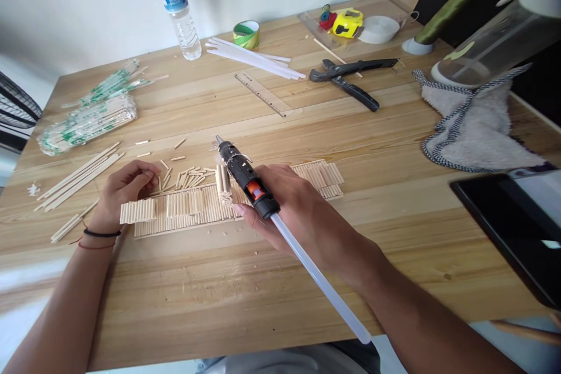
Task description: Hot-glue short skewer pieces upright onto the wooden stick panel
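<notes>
My right hand [302,210] is wrapped round a black glue gun [239,166], its nozzle aimed up and left. A long translucent glue stick [324,280] sticks out of the gun's back end. Under the gun lies a long panel of short wooden sticks [160,223] set side by side, with smaller stick pieces on top. One stick bundle [222,184] stands up beside the gun. My left hand [127,184] rests at the panel's left end, fingers curled in; whatever they pinch, if anything, is hidden. Loose cut sticks [193,177] lie behind the panel.
Long sticks [81,178] and plastic-wrapped stick packs [92,120] lie left. Farther back are a water bottle [177,11], glue sticks [254,60], green tape [246,35], a ruler [263,94], black cutters [346,77] and a yellow tape measure [347,23]. A cloth [473,123] and phone [504,228] are right.
</notes>
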Tool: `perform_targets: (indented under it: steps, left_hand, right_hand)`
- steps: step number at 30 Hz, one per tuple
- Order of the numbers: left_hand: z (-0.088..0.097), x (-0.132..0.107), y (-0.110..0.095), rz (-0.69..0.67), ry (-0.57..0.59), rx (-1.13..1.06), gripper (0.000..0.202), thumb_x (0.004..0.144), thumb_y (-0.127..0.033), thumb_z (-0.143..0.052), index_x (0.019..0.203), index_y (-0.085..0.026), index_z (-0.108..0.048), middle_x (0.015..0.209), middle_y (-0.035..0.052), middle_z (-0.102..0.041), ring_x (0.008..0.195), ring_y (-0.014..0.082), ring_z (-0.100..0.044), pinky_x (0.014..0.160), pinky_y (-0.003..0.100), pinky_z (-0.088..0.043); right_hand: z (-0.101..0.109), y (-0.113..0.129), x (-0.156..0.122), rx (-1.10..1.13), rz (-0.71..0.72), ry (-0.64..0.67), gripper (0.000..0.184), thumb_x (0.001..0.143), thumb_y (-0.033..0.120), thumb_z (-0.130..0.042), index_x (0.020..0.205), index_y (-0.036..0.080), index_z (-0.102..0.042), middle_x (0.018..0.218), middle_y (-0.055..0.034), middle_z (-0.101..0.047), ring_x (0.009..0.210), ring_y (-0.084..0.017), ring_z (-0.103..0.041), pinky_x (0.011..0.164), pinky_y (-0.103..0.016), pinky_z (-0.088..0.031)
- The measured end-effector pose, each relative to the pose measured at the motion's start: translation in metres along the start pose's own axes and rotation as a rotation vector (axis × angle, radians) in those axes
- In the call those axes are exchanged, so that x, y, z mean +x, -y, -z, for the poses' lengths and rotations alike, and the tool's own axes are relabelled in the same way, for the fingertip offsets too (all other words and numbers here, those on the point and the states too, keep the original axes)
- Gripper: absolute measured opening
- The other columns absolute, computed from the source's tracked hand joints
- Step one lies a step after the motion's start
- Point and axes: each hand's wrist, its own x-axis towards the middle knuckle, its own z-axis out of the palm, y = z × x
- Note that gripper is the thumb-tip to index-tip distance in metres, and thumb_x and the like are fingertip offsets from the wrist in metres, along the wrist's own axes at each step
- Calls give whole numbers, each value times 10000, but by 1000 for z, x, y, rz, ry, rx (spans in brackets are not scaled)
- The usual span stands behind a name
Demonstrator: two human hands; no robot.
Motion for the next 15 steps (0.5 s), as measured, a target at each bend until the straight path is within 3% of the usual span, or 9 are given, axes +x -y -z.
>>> perform_targets:
  steps: [15]
  left_hand:
    - [3,0,3,11,10,4,221,786,-381,-797,895,-190,-768,723,5,-653,647,114,-558,565,209,-420]
  right_hand:
    - [0,0,1,-1,10,-14,193,919,147,-664,935,231,-490,902,-52,-659,867,-252,-582,812,-370,-468]
